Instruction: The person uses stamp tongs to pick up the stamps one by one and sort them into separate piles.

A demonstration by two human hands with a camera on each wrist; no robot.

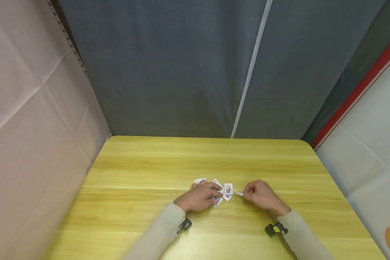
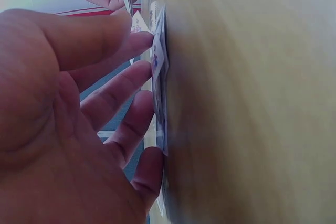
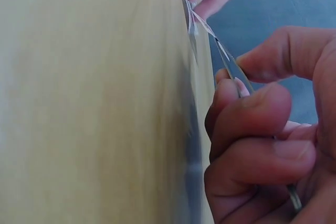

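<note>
Several small playing cards (image 1: 228, 189) lie face up in a loose cluster on the yellow wooden table (image 1: 143, 169). My left hand (image 1: 201, 198) lies over the cluster's left part, its straight fingers (image 2: 118, 95) pressing the cards (image 2: 159, 77) flat onto the wood. My right hand (image 1: 261, 196) pinches thin metal tweezers (image 1: 238, 194) between thumb and fingers. In the right wrist view the tweezers (image 3: 231, 69) point at the edge of a card (image 3: 190, 24), and the tips meet that edge. Cards under my left palm are hidden.
Grey curtains hang behind the table's far edge (image 1: 208, 138). A cardboard wall (image 1: 35, 108) stands on the left and a white panel (image 1: 370, 144) on the right. Bare tabletop surrounds the cards on all sides.
</note>
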